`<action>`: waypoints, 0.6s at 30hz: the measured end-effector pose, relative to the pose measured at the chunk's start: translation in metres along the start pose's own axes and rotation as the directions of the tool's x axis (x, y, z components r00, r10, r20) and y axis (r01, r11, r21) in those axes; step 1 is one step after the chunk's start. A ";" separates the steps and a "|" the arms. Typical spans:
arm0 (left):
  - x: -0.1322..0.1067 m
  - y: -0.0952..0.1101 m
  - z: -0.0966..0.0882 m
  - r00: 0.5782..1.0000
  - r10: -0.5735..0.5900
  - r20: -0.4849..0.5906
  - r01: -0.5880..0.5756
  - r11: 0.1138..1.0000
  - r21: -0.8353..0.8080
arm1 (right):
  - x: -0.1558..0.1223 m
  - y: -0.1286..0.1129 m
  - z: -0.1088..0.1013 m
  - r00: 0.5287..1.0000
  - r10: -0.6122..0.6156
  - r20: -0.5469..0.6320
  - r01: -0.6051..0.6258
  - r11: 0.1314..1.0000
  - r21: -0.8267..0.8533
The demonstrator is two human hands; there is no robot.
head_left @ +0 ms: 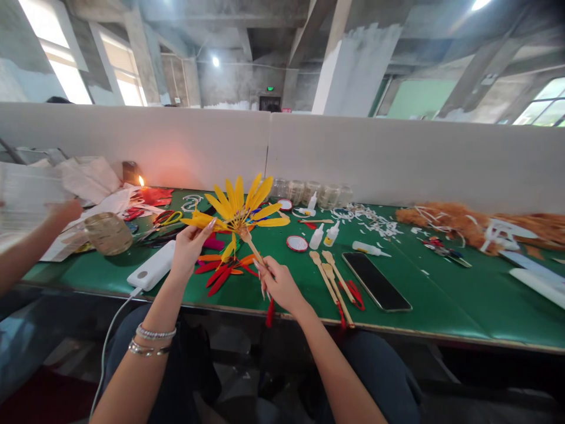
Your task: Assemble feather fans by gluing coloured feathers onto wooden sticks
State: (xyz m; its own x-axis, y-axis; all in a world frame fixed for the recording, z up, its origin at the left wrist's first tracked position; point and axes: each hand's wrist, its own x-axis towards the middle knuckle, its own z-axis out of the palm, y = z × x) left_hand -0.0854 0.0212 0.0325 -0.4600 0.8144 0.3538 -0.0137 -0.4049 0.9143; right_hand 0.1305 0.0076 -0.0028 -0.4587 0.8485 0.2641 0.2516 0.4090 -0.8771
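Observation:
A fan of yellow feathers (238, 200) spreads out from thin ribs above the green table. Its wooden handle (251, 242), with a red tassel (271, 313) hanging below, is gripped by my right hand (282, 284). My left hand (192, 244) pinches a yellow feather (200, 220) at the fan's left side; whether that feather is attached there I cannot tell. Under the fan lie loose red and orange feathers (218, 277). Just right of my right hand rest several spare wooden handles (329, 275), some with red tassels.
A black phone (376, 281), glue bottles (316, 237) and white scraps (375, 221) lie to the right. A white power bank (152, 266), a jar (108, 233) and scissors (168, 218) are at left. Behind burns a small flame (141, 181). Another person's hand (66, 212) holds papers.

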 end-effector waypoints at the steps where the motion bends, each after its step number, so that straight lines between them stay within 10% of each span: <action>1: 0.000 0.000 0.000 1.000 -0.027 0.001 0.027 1.000 -0.016 | 0.000 0.000 0.000 1.000 0.003 0.000 -0.003 1.000 0.000; 18: 0.000 -0.004 -0.001 0.990 0.095 -0.101 -0.078 0.983 0.168 | -0.001 -0.001 0.000 1.000 0.000 0.027 0.000 1.000 -0.001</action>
State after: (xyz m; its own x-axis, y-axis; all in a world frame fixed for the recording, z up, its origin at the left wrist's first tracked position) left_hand -0.0867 0.0225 0.0291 -0.5464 0.7259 0.4177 0.1716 -0.3911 0.9042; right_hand 0.1307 0.0065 -0.0027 -0.4814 0.8390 0.2535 0.2525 0.4097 -0.8766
